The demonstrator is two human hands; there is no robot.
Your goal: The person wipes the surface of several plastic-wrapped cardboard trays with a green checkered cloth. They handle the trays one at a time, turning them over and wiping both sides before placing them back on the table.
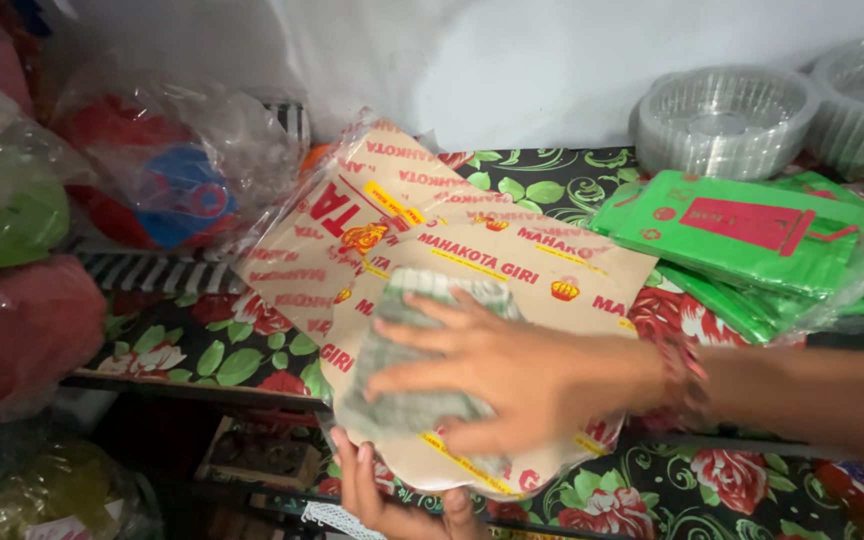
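Observation:
A stack of brown paper sheets (pixel 512 265) with red and yellow print lies tilted over the front edge of a shelf. On it sits a grey-green checked cloth (pixel 392 405). My right hand (pixel 497 375) reaches in from the right and lies across the cloth, fingers spread over its top and thumb tucked under its lower edge. A beaded bracelet (pixel 682 380) circles that wrist. My left hand (pixel 392 505) comes up from below, its fingers holding the underside of the paper stack's near edge. Most of the left hand is hidden beneath the sheets.
A black cloth with red roses (pixel 562 185) covers the shelf. Green flat packets (pixel 742 235) lie at the right, with stacks of clear plastic bowls (pixel 727 120) behind them. Clear bags of red, blue and green goods (pixel 172 180) crowd the left. A white wall stands behind.

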